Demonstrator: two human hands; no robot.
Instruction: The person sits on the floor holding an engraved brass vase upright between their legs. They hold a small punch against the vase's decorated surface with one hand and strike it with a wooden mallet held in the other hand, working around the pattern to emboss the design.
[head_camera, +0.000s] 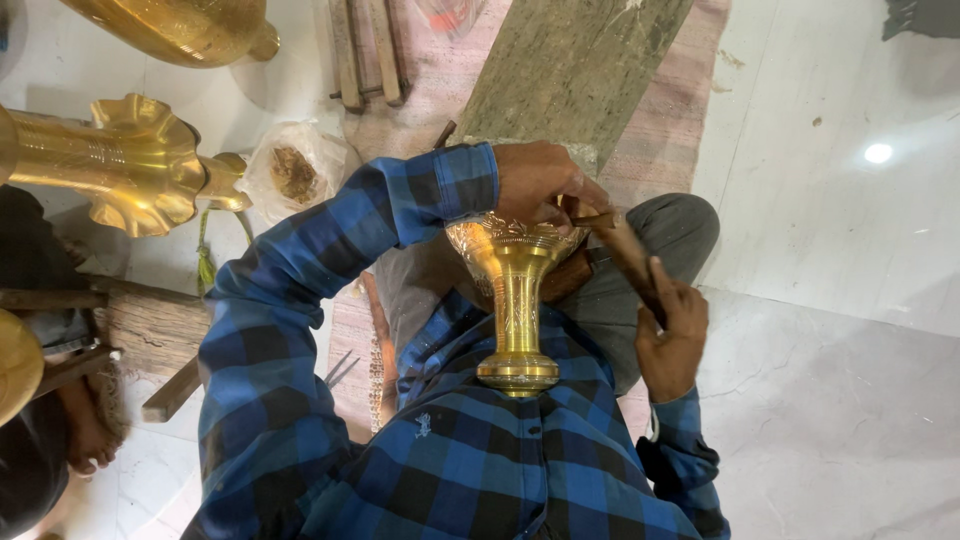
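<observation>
Just hands crowding brass stand's rim.

You have bright, even indoor light from overhead; a lamp shows as a small white glare spot on the glossy marble floor. The brass stand throws sharp highlights along its stem. Shadows under your sleeves are soft. Focus is crisp at the centre, and your right hand is slightly motion-blurred. Edges bend with wide-angle distortion.
</observation>
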